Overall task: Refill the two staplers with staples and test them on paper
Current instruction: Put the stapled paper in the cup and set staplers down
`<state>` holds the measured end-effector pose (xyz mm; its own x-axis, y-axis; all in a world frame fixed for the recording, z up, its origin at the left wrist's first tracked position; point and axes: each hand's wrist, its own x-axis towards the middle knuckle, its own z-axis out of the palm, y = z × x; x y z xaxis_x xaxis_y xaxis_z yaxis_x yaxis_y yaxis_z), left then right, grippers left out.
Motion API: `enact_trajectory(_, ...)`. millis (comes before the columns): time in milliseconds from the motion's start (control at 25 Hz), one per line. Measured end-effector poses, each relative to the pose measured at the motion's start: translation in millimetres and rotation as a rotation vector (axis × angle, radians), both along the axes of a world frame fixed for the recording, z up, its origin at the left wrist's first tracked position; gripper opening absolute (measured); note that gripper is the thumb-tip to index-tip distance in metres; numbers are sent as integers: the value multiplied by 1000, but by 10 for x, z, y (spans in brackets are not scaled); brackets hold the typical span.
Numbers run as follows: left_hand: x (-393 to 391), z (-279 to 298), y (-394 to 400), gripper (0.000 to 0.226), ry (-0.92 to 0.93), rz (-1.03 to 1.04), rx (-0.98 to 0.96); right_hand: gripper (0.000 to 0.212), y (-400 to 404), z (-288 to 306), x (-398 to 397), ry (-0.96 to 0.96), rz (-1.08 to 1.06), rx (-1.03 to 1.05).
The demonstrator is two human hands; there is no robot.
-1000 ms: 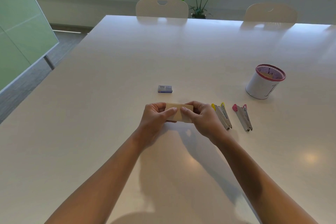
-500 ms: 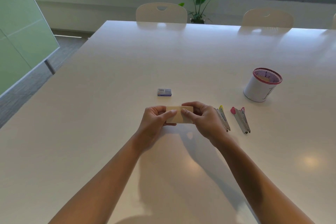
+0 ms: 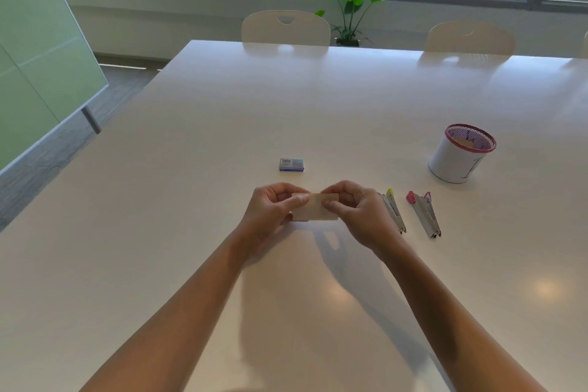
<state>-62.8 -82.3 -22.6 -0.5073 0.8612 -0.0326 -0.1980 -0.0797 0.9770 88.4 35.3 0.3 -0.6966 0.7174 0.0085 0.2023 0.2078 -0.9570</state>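
Here a broad white table [image 3: 318,111], backed by a window wall, two chairs and a potted plant [image 3: 351,9], carries a mesh-rimmed cup [image 3: 458,154], two staplers, yellow-tipped [image 3: 394,213] and pink-tipped [image 3: 424,215], lying just right of the hands, and a small staple box [image 3: 291,165] beyond them. The left hand [image 3: 270,210] and right hand [image 3: 359,212] pinch opposite ends of a tan paper strip [image 3: 315,212] between thumb and fingers, seemingly readying test paper; next, judging by this, a stapler needs picking up and opening for loading.

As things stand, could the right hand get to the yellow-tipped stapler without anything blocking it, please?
Probably yes. The yellow-tipped stapler lies on the table just beside the right hand, with nothing between them. That hand, with the left hand, is pinching a tan paper slip, so it would need to let go first.
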Motion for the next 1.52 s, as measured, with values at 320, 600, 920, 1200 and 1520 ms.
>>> enact_trajectory(320, -128, 102, -35, 7, 386, 142, -108, 21, 88, 161, -30, 120, -120, 96)
enact_trajectory(600, -46, 55, 279, 22, 736, 339, -121, 17, 906, 569, 360, 240, -464, 330)
enact_trajectory(920, 126, 35, 714, 22, 743, 399, -96, 19, 1751, 882, 888, 161, -636, 716)
enact_trajectory(1200, 136, 5, 765, 19, 696, 433, -103, 18, 2211, 724, 1087, -58, -562, 827)
enact_trajectory(1520, 129, -12, 789, 15, 719, 409, -141, 24, 2326, 629, 1007, -232, -445, 691)
